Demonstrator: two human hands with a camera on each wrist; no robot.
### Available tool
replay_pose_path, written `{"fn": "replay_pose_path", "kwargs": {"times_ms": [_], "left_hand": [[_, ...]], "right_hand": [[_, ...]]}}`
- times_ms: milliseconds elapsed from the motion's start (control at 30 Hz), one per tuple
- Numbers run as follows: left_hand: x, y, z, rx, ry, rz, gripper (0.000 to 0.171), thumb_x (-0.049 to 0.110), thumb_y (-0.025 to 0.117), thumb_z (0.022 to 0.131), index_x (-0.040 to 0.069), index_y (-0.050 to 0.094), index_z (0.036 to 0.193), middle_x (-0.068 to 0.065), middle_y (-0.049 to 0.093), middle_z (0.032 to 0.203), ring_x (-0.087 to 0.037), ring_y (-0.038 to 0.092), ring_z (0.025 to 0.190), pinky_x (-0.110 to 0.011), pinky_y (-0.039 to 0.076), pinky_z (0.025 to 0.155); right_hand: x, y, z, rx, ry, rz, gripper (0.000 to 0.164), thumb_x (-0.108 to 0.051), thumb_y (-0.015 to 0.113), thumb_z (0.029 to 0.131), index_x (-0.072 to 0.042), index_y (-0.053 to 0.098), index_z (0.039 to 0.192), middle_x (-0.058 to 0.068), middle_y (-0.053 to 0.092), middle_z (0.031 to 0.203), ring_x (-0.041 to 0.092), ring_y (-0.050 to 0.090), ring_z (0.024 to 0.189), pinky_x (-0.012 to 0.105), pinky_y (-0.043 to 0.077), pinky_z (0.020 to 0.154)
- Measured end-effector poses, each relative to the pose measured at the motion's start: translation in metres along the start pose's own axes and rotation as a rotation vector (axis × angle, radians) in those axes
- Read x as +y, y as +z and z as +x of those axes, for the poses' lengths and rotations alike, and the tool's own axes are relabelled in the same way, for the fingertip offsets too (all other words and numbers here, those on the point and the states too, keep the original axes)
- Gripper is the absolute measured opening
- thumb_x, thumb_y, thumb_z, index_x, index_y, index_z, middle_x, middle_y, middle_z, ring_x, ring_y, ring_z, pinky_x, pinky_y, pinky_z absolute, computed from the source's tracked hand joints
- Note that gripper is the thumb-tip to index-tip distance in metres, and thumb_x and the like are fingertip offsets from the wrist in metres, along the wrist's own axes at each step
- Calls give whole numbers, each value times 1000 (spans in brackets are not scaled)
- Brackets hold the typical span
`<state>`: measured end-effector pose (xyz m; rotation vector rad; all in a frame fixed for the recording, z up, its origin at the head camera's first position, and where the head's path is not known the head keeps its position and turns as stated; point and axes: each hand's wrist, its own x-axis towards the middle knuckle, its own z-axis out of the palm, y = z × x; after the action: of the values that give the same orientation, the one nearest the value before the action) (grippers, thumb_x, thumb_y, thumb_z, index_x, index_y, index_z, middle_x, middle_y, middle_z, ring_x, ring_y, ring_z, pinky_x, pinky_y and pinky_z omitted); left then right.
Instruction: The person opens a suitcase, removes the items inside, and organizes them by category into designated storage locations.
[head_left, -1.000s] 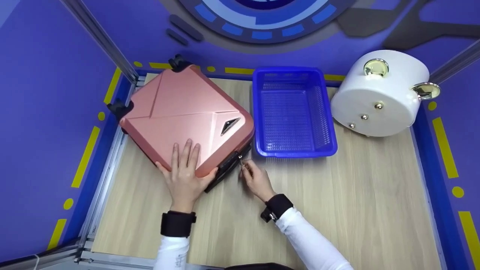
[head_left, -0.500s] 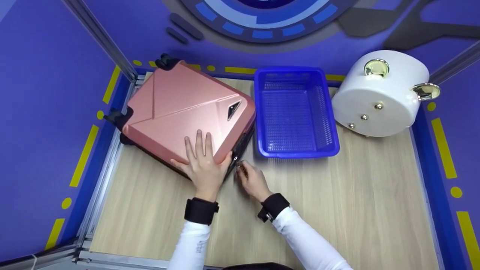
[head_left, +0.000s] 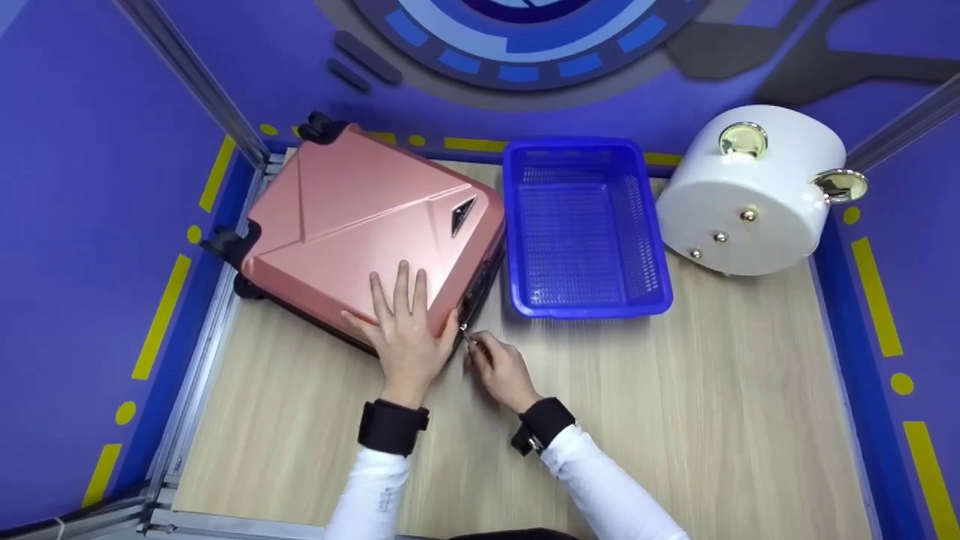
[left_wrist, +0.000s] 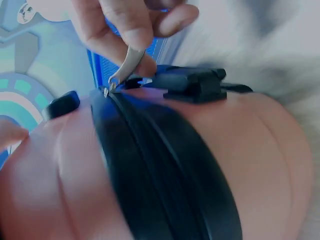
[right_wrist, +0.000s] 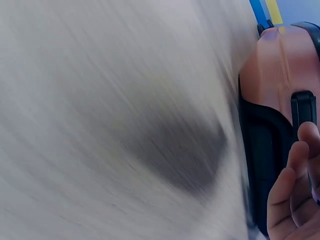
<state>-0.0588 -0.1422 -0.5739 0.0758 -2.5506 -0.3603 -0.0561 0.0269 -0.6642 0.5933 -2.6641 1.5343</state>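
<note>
A pink hard-shell suitcase [head_left: 360, 210] lies flat at the left of the wooden surface, its wheels toward the back left. My left hand [head_left: 409, 341] rests on the near corner of the shell, fingers spread and straight, with the thumb at the edge. Beside that thumb, my right hand [head_left: 506, 371] pinches a metal zipper pull [left_wrist: 129, 64], clearest in the left wrist view. There, the black zipper band [left_wrist: 155, 150] runs round the suitcase side, near a black handle [left_wrist: 195, 82]. In the right wrist view the curled right fingers [right_wrist: 280, 200] show by the suitcase, but the pull is hidden.
A blue plastic basket [head_left: 592, 309] stands right of the suitcase, close to its corner. Farther right, a white pot-like container [head_left: 750, 187] with gold handles lies on its side. Blue walls [head_left: 112, 187] enclose the back and sides.
The suitcase has turned slightly on the surface. My left hand has shifted right and a little farther from me along its edge. The right hand has moved slightly left, nearer the left thumb.
</note>
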Motion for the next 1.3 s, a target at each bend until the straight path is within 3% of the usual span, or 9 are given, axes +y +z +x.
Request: {"fn": "replay_pose_path", "kwargs": {"times_ms": [167,333,500,667,900,1100,1300], "left_hand": [[-26,-14,-3,-106,159,-63,81,57,72,86,14,53,152,-10,43,163,-51,27,151,-87,-1,107],[-59,-27,6,-227,313,-95,99,71,76,75,22,48,157,-6,38,166,-47,26,153,-82,2,112],[-84,-31,13,-273,393,-111,120,82,79,60,24,43,159,-8,33,168,-47,21,154,-77,4,116],[-91,-23,9,-184,409,-112,121,83,80,58,23,47,157,-8,38,166,-45,27,153,-75,8,118],[-85,-6,4,0,426,-52,117,85,74,54,22,55,151,-8,49,158,-44,40,147,-74,19,116],[-74,1,3,61,403,-10,116,89,70,56,21,58,149,-8,52,156,-46,43,144,-75,23,114],[-62,6,0,70,346,45,118,90,70,55,21,57,150,-8,52,157,-45,43,145,-75,22,114]], "right_hand": [[-1,-1,1,31,10,19,15,-7,64,101,-6,73,113,1,74,84,11,66,74,37,57,71],[0,-3,3,35,21,24,17,-7,64,101,-7,75,114,-2,73,85,8,63,72,32,55,67],[0,-3,4,36,12,47,15,-11,64,102,-7,75,112,-2,74,85,8,65,73,31,56,69],[1,-1,3,19,-12,100,14,-10,63,103,-2,72,111,7,74,82,13,68,71,31,56,67],[0,0,3,21,27,129,7,-6,63,102,-1,67,105,11,74,79,13,68,68,28,54,64],[0,0,3,23,58,93,8,-6,61,103,1,65,105,12,74,78,13,66,67,31,53,65],[4,2,-1,23,41,89,9,-7,61,104,0,65,108,11,73,77,16,68,67,30,53,64]]}}
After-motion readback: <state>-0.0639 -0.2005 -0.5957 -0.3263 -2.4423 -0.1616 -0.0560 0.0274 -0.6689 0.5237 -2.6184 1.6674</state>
